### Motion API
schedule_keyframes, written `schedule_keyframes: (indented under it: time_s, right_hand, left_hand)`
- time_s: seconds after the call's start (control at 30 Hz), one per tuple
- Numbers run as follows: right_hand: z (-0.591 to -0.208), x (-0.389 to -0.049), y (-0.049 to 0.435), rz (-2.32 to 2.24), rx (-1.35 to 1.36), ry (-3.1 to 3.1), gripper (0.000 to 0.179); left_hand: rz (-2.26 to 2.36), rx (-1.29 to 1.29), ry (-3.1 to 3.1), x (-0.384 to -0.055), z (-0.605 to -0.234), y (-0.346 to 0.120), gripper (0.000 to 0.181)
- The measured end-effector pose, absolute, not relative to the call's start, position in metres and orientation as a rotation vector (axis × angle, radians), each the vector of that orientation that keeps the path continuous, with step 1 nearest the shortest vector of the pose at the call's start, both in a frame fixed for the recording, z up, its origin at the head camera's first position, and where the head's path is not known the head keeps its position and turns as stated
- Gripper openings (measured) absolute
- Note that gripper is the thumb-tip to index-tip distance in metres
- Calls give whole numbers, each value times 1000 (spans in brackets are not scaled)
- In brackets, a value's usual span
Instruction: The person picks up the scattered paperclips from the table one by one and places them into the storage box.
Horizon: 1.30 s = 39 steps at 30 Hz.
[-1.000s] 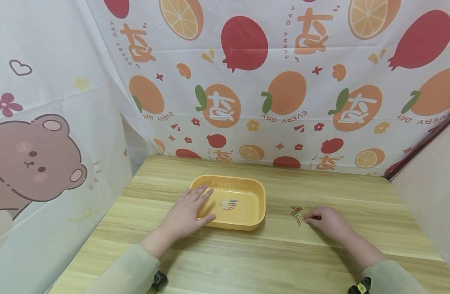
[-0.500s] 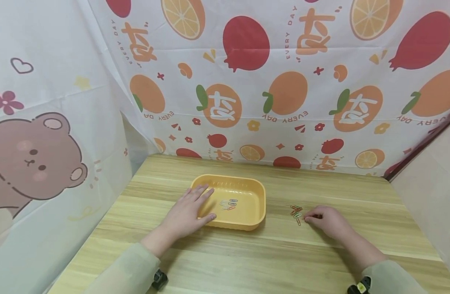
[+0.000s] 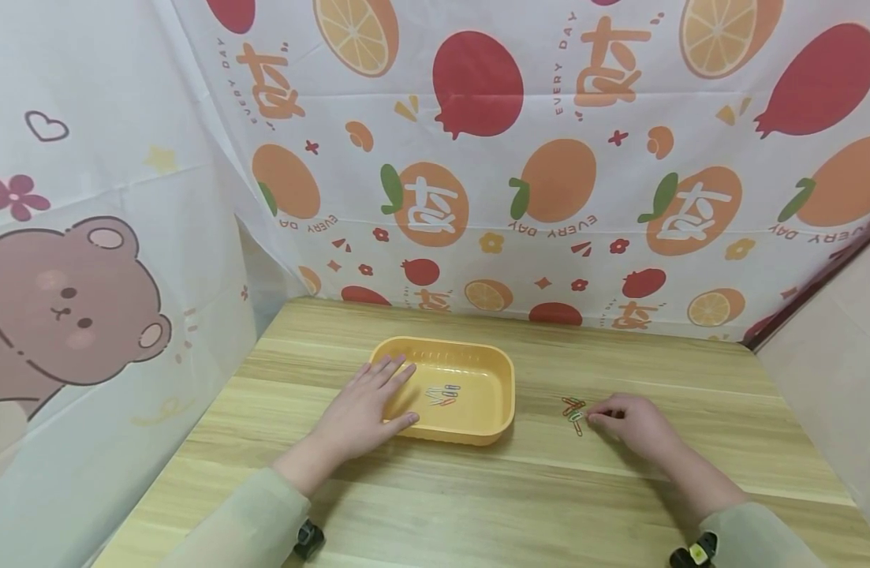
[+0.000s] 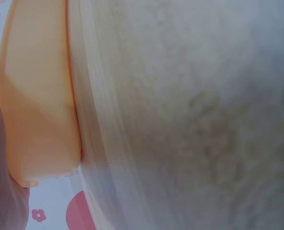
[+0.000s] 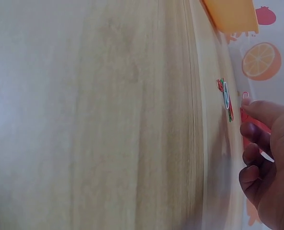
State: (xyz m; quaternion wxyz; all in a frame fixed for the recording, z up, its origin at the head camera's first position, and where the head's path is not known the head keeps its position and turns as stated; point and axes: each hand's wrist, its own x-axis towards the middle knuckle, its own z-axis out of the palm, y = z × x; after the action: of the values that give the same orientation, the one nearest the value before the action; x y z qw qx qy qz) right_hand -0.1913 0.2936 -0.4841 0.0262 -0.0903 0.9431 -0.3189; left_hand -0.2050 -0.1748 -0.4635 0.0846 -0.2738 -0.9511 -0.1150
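Observation:
A yellow plastic tray (image 3: 477,432) stands left of the table's middle, with several paper clips (image 3: 443,394) lying inside. My left hand (image 3: 364,410) rests over its left side and near-left corner, fingers extended. To the tray's right, a small pile of red and green paper clips (image 3: 573,412) lies on the wood. Just right of that pile, my right hand (image 3: 636,426) pinches a paper clip (image 5: 245,95) between thumb and forefinger; it looks reddish, and the fingertips hide part of it. In the left wrist view only the tray's outer wall (image 4: 39,96) and part of the hand show.
The wood-grain table (image 3: 477,505) extends in front of both hands. A fruit-printed cloth (image 3: 491,197) hangs behind it, and a bear-printed cloth (image 3: 108,442) hangs on the left. A pale panel (image 3: 832,379) borders the right side.
My right hand's fingertips have shifted slightly away from me beside the pile, with the pinched paper clip. The left hand and the tray look unmoved.

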Motion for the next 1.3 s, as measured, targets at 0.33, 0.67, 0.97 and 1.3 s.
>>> schedule_keyframes:
  time_s: [0.33, 0.67, 0.97, 1.3]
  right_hand:
    - [-481, -195, 290, -1073, -185, 2857, 17]
    - [-482, -205, 285, -1141, -154, 2829, 26]
    - [-478, -216, 269, -1242, -153, 2808, 36]
    - [-466, -227, 237, -1440, -145, 2737, 41]
  left_hand:
    - [-332, -830, -2825, -206, -464, -175, 81]
    - [-324, -832, -2833, -205, -462, -174, 80]
    - [-330, -825, -2847, -204, -461, -174, 83]
    - [-344, -816, -2840, -204, -462, -174, 82]
